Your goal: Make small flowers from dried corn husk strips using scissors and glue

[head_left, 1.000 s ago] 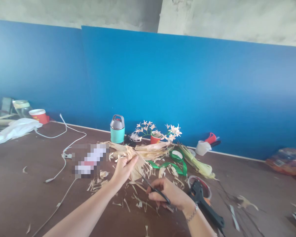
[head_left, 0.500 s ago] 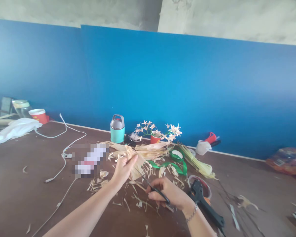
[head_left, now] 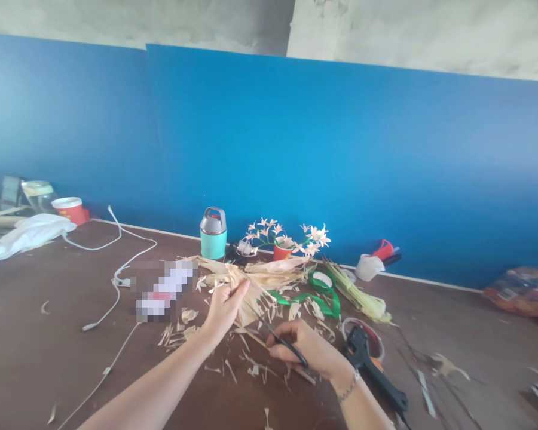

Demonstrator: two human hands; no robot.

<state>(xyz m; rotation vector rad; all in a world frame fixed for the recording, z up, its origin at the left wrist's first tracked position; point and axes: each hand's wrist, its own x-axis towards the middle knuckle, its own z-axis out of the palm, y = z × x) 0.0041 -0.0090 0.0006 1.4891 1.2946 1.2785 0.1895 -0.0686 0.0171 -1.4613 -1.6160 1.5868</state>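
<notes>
The dark brown desk (head_left: 72, 346) carries scattered pale scraps (head_left: 189, 315) around its middle. Reckoned from there, dry husks (head_left: 287, 269) lie heaped at twelve o'clock, with a red cup (head_left: 281, 252) standing just behind them and a teal flask (head_left: 213, 243) at eleven. Pale green stalks (head_left: 363, 298) lie between two and three, beside green ribbon (head_left: 336, 304). A black glue gun (head_left: 379, 373) rests at four. White cables (head_left: 89, 326) trail towards nine and ten, near a pixelated object (head_left: 168, 289).

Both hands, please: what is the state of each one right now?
Left hand: closed, pinching a pale, dry husk-like sheet.
Right hand: closed, holding dark scissors.
</notes>
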